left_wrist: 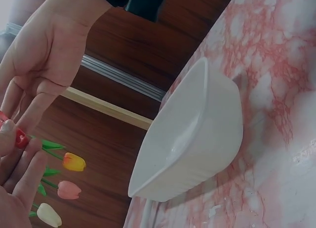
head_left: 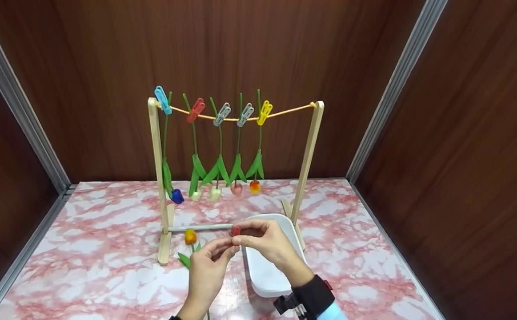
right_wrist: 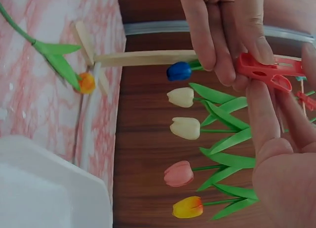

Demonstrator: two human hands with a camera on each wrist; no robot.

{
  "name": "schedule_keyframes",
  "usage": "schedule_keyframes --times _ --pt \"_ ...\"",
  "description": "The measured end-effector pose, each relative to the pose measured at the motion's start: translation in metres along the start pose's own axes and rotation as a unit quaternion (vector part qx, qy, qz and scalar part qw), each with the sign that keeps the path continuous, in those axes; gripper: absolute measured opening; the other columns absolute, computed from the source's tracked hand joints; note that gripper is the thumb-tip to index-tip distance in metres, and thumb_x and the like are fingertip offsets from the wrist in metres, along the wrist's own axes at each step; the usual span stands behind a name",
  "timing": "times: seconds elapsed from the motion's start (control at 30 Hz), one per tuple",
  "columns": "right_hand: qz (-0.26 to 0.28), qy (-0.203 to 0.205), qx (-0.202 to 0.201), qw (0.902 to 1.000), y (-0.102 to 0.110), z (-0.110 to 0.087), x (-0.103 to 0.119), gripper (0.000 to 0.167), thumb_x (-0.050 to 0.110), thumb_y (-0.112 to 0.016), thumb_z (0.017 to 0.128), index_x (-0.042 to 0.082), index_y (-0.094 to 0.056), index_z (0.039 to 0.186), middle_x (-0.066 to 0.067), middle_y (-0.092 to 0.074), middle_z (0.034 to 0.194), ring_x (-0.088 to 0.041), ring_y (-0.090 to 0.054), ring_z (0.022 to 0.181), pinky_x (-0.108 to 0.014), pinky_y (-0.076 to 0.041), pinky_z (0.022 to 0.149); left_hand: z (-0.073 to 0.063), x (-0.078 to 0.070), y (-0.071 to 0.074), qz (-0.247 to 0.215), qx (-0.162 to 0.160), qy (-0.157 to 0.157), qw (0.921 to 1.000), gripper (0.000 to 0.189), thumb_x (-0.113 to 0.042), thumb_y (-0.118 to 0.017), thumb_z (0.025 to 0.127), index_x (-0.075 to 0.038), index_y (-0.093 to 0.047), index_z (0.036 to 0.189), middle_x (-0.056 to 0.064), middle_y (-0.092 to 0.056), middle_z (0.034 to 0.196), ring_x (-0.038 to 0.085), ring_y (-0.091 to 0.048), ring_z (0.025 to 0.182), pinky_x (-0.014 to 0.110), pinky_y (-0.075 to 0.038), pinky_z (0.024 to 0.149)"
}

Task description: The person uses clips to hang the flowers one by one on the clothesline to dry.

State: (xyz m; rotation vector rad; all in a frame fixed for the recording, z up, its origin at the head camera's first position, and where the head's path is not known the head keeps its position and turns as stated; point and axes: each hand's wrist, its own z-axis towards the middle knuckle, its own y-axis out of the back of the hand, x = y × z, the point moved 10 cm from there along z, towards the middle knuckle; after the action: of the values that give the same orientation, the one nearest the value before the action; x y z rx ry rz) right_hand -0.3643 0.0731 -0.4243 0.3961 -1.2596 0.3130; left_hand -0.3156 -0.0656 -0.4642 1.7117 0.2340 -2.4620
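Observation:
A red clothespin [right_wrist: 269,69] is pinched between my two hands, low in front of the rack in the head view. My left hand [head_left: 208,269] grips it from the left, thumb on its side in the right wrist view. From the other side my right hand [head_left: 272,245] holds it between thumb and fingers, above the white basin [head_left: 265,271]. An orange-yellow tulip [head_left: 190,237] lies on the table beyond my left hand, which partly hides its leaves and stem.
Behind the hands stands a wooden rack [head_left: 309,160] with a cord [head_left: 291,111]. Several tulips hang head down from it by clothespins, including a blue tulip [head_left: 177,196] at the left and an orange one [head_left: 254,186] at the right. Brown panels [head_left: 249,49] enclose the marbled table [head_left: 107,266].

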Motion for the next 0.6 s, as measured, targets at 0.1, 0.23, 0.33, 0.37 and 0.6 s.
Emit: schedule_keyframes --times 0.1,0.23,0.33,0.37,0.6 --pt "-0.021 0.008 0.003 0.9997 -0.001 -0.001 0.003 0.030 0.006 -0.082 0.087 -0.006 -0.074 0.114 -0.021 -0.074 0.109 -0.019 -0.073 0.098 -0.028 -0.060 0.083 0.000 -0.002 0.000 -0.006 0.001 -0.005 1.0000 0.018 -0.009 -0.080 0.089 -0.002 -0.077 0.105 0.008 -0.078 0.094 0.015 -0.076 0.088 0.025 -0.061 0.080" --pt "-0.035 0.017 -0.007 0.9992 0.001 0.000 0.005 0.025 0.007 -0.082 0.087 -0.004 -0.076 0.109 -0.019 -0.076 0.106 -0.020 -0.074 0.096 -0.029 -0.061 0.082 0.000 -0.003 0.000 0.000 0.002 -0.007 1.0000 0.018 -0.010 -0.081 0.088 -0.004 -0.078 0.105 0.006 -0.079 0.096 0.016 -0.076 0.090 0.025 -0.061 0.081" --pt "-0.035 0.024 -0.019 0.9989 0.002 0.001 0.005 0.021 0.006 -0.082 0.086 -0.004 -0.077 0.104 -0.018 -0.076 0.101 -0.019 -0.075 0.092 -0.030 -0.061 0.081 0.001 -0.001 -0.001 0.004 0.003 -0.005 1.0000 0.020 -0.010 -0.082 0.087 -0.005 -0.078 0.105 0.005 -0.079 0.097 0.015 -0.075 0.091 0.026 -0.061 0.082" --pt "-0.035 0.028 -0.023 0.9987 0.003 0.002 0.005 0.020 0.006 -0.082 0.086 -0.004 -0.077 0.103 -0.018 -0.077 0.100 -0.019 -0.075 0.090 -0.030 -0.061 0.080 0.002 -0.001 -0.001 0.004 0.003 -0.004 1.0000 0.020 -0.010 -0.083 0.086 -0.006 -0.078 0.105 0.005 -0.079 0.097 0.014 -0.075 0.091 0.027 -0.061 0.083" --pt "-0.025 0.047 -0.070 0.9961 0.013 0.006 0.005 0.014 0.005 -0.082 0.086 -0.006 -0.078 0.094 -0.017 -0.077 0.091 -0.016 -0.073 0.083 -0.029 -0.061 0.078 0.007 0.001 -0.004 -0.002 0.029 -0.009 0.9995 0.026 -0.011 -0.083 0.087 -0.004 -0.077 0.111 0.007 -0.078 0.104 0.018 -0.075 0.096 0.028 -0.060 0.086"
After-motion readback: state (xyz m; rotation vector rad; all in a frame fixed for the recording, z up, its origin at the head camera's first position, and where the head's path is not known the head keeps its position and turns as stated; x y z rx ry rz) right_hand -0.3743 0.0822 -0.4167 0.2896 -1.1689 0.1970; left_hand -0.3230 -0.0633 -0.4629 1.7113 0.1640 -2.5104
